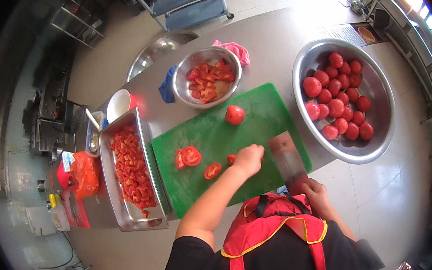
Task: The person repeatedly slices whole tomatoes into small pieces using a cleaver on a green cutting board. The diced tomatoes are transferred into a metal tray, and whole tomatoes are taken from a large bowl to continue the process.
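My left hand [249,160] is over the green cutting board [184,134] with its fingers curled down. A piece of tomato [231,159] shows beside it, partly covered by the hand; whether the fingers grip anything is hidden. My right hand [316,195] grips a cleaver [286,155] by its handle end, the broad blade lying across the board's right side. Left of my left hand, a cut tomato half [213,171] rests face up. Farther left sit a tomato slice [191,156] and another cut piece [179,159]. One whole tomato [234,115] stands near the board's far edge.
To the right, a large metal basin [380,119] holds several whole tomatoes. Behind the board, a metal bowl [236,82] contains tomato pieces. A steel tray [124,218] of chopped tomato is at left, beside a white-and-red bowl [119,106] and an orange plastic bag [85,174].
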Action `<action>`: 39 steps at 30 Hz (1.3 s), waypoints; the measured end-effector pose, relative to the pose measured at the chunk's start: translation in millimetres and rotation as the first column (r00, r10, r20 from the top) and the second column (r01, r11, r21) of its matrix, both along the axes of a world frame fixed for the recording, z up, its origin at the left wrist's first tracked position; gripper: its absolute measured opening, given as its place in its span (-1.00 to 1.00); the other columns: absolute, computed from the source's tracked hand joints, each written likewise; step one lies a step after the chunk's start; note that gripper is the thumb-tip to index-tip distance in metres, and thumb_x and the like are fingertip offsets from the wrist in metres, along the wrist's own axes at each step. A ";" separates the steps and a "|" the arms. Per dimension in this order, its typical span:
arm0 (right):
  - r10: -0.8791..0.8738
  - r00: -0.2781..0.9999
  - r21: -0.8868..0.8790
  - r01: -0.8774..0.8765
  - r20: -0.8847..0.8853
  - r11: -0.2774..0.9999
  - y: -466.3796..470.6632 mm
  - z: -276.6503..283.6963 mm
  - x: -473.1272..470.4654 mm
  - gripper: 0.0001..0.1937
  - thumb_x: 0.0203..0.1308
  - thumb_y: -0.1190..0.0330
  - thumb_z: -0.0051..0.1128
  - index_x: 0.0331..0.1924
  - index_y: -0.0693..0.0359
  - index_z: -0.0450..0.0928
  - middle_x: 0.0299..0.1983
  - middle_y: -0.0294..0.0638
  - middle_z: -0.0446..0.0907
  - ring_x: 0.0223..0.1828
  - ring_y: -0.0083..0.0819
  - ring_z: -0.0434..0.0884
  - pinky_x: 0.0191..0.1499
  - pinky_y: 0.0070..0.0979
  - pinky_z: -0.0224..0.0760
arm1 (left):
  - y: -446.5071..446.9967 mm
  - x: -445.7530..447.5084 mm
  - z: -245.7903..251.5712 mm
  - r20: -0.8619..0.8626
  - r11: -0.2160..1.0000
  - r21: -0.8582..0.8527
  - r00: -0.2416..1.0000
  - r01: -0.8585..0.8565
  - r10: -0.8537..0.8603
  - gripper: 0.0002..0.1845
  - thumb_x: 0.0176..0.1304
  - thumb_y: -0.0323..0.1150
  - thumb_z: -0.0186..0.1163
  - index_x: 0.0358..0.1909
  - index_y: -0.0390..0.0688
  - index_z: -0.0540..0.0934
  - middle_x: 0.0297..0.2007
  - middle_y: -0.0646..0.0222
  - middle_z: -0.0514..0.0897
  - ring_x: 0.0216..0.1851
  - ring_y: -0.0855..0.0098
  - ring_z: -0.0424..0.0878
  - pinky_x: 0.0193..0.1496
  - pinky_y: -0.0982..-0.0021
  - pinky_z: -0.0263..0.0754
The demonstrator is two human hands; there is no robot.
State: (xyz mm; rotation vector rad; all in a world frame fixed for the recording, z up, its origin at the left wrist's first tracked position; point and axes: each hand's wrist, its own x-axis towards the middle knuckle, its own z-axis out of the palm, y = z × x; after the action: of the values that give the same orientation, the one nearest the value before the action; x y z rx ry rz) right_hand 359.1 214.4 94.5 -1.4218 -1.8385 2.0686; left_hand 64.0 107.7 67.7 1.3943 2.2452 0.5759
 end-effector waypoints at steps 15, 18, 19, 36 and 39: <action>0.141 0.988 -0.037 -0.139 0.067 0.990 27.1 0.9 -1.6 -0.78 0.42 0.28 0.15 -0.15 0.31 0.62 -0.51 -0.30 0.58 -0.62 -0.58 0.51 -0.52 -0.49 0.39 | 7.3 -89.3 -8.9 0.064 0.668 -0.005 0.667 -0.744 0.743 -0.48 0.37 0.00 0.29 0.17 -0.17 0.57 -0.07 0.06 0.73 0.00 0.07 0.72 0.05 0.07 0.63; 0.188 0.978 -0.025 -0.187 0.092 0.982 29.6 -0.7 -2.2 -0.77 0.43 0.28 0.15 -0.16 0.32 0.62 -0.52 -0.30 0.57 -0.62 -0.59 0.51 -0.53 -0.49 0.38 | 13.6 -110.1 -29.4 0.776 0.414 -0.346 -0.009 -0.842 0.630 -0.43 0.39 0.05 0.29 0.24 -0.12 0.51 -0.06 0.19 0.73 -0.14 0.23 0.74 -0.14 0.14 0.64; 0.205 0.973 -0.019 -0.204 0.103 0.979 29.9 -0.9 -2.2 -0.77 0.43 0.28 0.16 -0.17 0.32 0.62 -0.53 -0.30 0.57 -0.62 -0.60 0.50 -0.54 -0.48 0.38 | 16.1 -112.8 -32.3 0.794 0.446 -0.318 0.022 -0.836 0.608 -0.43 0.37 0.03 0.31 0.24 -0.11 0.50 -0.07 0.23 0.72 -0.14 0.25 0.74 -0.17 0.17 0.64; 0.339 0.940 0.776 -0.187 -0.037 0.602 1.8 40.4 -33.7 -0.66 0.35 0.47 0.16 0.19 0.13 0.61 -0.11 -0.15 0.73 -0.27 -0.28 0.77 -0.30 -0.36 0.62 | -6.5 -2.0 -8.4 0.860 0.610 -0.349 0.016 -0.712 0.510 -0.51 0.42 -0.11 0.21 0.28 -0.11 0.45 -0.18 0.25 0.73 -0.33 0.41 0.71 -0.35 0.40 0.65; 0.441 0.891 0.822 -0.328 0.106 0.466 -3.3 44.8 -53.7 -0.54 0.24 0.48 0.20 0.26 0.06 0.57 0.04 -0.15 0.70 -0.21 -0.13 0.77 -0.22 -0.27 0.68 | -2.7 4.6 -5.3 0.842 0.600 -0.347 0.043 -0.721 0.538 -0.50 0.43 -0.12 0.18 0.31 -0.07 0.43 -0.17 0.31 0.73 -0.33 0.44 0.71 -0.34 0.42 0.64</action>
State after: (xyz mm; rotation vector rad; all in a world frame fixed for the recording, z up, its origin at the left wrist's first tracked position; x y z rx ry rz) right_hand 305.3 211.1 139.3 -0.6166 -2.6891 0.9504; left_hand 68.6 105.0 62.4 -0.2158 1.6493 1.4369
